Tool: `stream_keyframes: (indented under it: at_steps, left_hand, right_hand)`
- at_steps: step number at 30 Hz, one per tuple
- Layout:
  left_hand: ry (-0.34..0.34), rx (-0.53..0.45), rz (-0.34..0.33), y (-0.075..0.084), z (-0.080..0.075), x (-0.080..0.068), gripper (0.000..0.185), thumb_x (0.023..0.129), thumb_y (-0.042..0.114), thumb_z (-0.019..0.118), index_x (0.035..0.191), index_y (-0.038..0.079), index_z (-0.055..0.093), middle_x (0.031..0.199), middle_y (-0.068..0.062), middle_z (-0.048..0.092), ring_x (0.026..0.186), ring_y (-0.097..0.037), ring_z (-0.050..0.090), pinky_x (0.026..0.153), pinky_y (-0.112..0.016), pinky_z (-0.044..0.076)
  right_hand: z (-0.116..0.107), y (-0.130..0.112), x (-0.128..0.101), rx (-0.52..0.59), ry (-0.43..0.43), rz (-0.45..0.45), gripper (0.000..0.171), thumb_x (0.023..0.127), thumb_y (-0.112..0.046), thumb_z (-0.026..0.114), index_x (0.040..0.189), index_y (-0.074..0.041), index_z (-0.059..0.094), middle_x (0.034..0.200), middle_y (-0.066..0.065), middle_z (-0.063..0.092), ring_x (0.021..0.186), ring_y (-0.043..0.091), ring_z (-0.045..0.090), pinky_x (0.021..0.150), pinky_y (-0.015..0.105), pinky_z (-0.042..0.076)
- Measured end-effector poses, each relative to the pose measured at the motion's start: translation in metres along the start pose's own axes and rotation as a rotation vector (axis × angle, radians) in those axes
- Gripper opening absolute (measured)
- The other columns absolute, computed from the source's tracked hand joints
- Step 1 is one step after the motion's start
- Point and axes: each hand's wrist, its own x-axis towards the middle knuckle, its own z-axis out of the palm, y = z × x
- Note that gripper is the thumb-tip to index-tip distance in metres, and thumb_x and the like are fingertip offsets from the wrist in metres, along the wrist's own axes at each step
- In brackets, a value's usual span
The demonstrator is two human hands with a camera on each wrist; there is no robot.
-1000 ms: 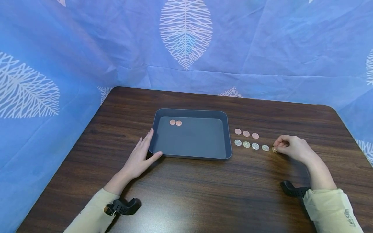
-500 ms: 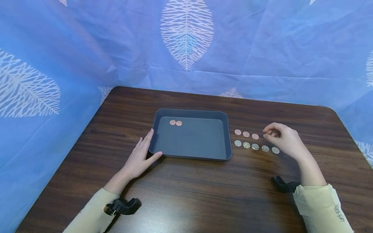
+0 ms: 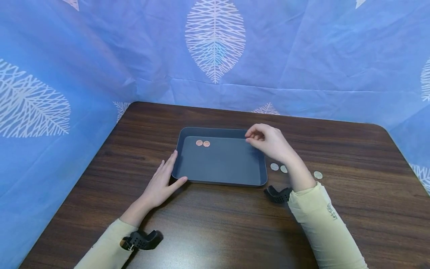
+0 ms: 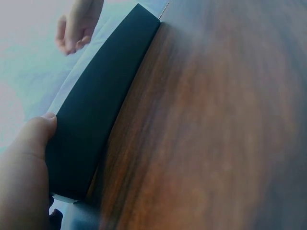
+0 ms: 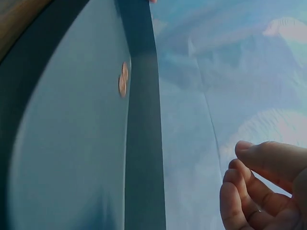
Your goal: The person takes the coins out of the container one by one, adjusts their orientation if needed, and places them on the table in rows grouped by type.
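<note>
A shallow dark grey tray (image 3: 221, 164) lies on the table. Two copper coins (image 3: 203, 143) sit side by side in its far left part. My left hand (image 3: 159, 185) rests against the tray's near left corner, fingers along the left side and thumb at the front rim. Over the tray's far right corner hovers my right hand (image 3: 268, 141), fingers loosely curled. In the right wrist view its thumb and fingertips (image 5: 244, 146) hold nothing visible. To the right of the tray are silver-coloured coins (image 3: 274, 167); my right arm hides part of their row.
A single silver-coloured coin (image 3: 317, 175) shows to the right of my forearm. The brown wooden table (image 3: 218, 220) reaches back to a blue cloth (image 3: 151, 41) with white leaf prints. A dark strap device (image 3: 279, 194) juts out from my right wrist.
My right hand let go of a coin at the row's right end, then rose and moved left over the tray. It now covers the three copper coins outside. My left hand stayed put.
</note>
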Motion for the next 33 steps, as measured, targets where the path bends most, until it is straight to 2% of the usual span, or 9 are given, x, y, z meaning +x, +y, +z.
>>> stream_keyframes:
  at_steps: [6,11,15,18,24,29,33]
  left_hand:
    - [0.004,-0.005,0.003,0.000,0.000,-0.001,0.085,0.094,0.049,0.054,0.155,0.019,0.002,0.159,-0.004,0.008,0.144,-0.019,0.012,0.115,-0.046,0.005]
    - [0.002,0.003,0.009,-0.001,0.001,0.000,0.086,0.094,0.050,0.053,0.155,0.016,0.004,0.159,-0.005,0.009,0.144,-0.017,0.012,0.115,-0.046,0.006]
    - [-0.004,0.004,0.005,-0.001,0.002,0.000,0.086,0.094,0.050,0.054,0.155,0.016,0.004,0.159,-0.003,0.008,0.144,-0.016,0.011,0.116,-0.045,0.005]
    - [-0.003,0.001,0.005,-0.001,0.002,0.001,0.086,0.094,0.048,0.055,0.155,0.016,0.004,0.159,-0.004,0.009,0.144,-0.017,0.011,0.115,-0.046,0.005]
    - [-0.002,0.005,0.014,-0.002,0.001,0.001,0.085,0.095,0.049,0.053,0.155,0.017,0.002,0.159,-0.006,0.009,0.144,-0.019,0.012,0.115,-0.047,0.005]
    - [-0.010,0.005,0.004,-0.003,-0.001,0.001,0.086,0.095,0.050,0.053,0.155,0.017,0.002,0.159,-0.003,0.007,0.144,-0.016,0.011,0.115,-0.046,0.004]
    - [-0.017,0.006,-0.001,-0.003,-0.002,0.002,0.086,0.095,0.050,0.053,0.155,0.016,0.002,0.159,-0.002,0.007,0.144,-0.016,0.011,0.116,-0.045,0.004]
  right_hand:
    - [0.025,-0.017,0.024,0.090,-0.044,-0.037,0.013,0.092,-0.014,0.065,0.102,-0.005,0.066,0.091,0.004,0.063,0.079,0.017,0.058,0.068,0.035,0.047]
    - [0.044,-0.022,0.040,0.218,-0.094,-0.032,0.014,0.092,-0.014,0.065,0.102,-0.005,0.066,0.091,0.006,0.065,0.081,0.021,0.060,0.066,0.035,0.046]
    - [0.061,-0.026,0.052,0.262,-0.133,-0.045,0.011,0.092,-0.015,0.065,0.100,-0.009,0.067,0.090,0.005,0.065,0.079,0.024,0.058,0.063,0.033,0.043]
    - [0.072,-0.028,0.059,0.274,-0.146,-0.041,0.009,0.092,-0.014,0.064,0.099,-0.011,0.067,0.088,0.004,0.064,0.076,0.023,0.057,0.062,0.033,0.042]
    - [0.094,-0.022,0.065,0.300,-0.178,-0.006,0.015,0.092,-0.015,0.065,0.103,-0.005,0.067,0.090,0.004,0.064,0.081,0.024,0.061,0.069,0.034,0.047]
    - [0.105,-0.017,0.068,0.263,-0.176,0.023,0.019,0.092,-0.016,0.065,0.108,-0.005,0.065,0.096,0.004,0.063,0.085,0.018,0.059,0.075,0.034,0.049]
    - [0.113,-0.012,0.071,0.182,-0.169,0.033,0.024,0.093,-0.017,0.064,0.114,-0.006,0.064,0.101,0.005,0.061,0.088,0.017,0.058,0.076,0.033,0.048]
